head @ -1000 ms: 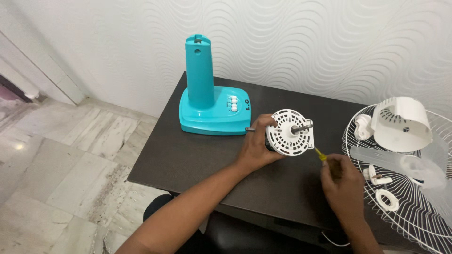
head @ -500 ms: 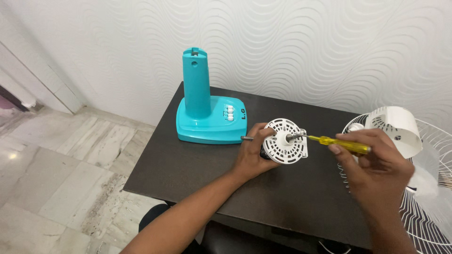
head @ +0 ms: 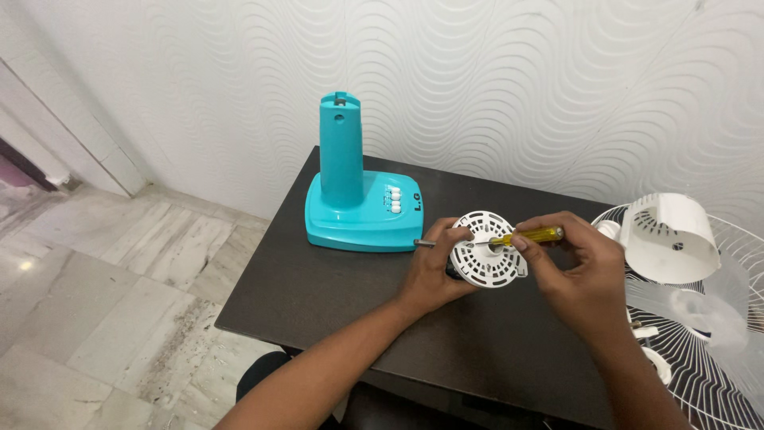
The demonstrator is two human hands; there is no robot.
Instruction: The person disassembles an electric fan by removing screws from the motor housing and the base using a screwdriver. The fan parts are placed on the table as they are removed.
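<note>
Left hand [head: 434, 267] wraps the round white vented plastic motor cover [head: 487, 259] from its 9 o'clock side, fingers curled firmly on the rim and the dark motor body behind it; the part sits just above the dark brown rectangular table top [head: 334, 279], near its centre. A thin metal rod [head: 424, 243] projects from behind the left thumb toward 9 o'clock.

Right hand [head: 577, 275] pinches a yellow translucent-handled screwdriver [head: 521, 236] between thumb and fingertips. Shaft lies nearly level, tip pointing to 9 o'clock and meeting the cover face near its hub; whether the tip is seated in a screw cannot be told, the spot is too small.

At 10 o'clock from the cover: turquoise plastic fan base with upright column [head: 354, 195] and white buttons, standing on the table. At 3 o'clock: white plastic rear motor housing [head: 668, 235] lying on a white wire fan guard [head: 716, 350], with small white fittings, partly hidden by the right wrist.
</note>
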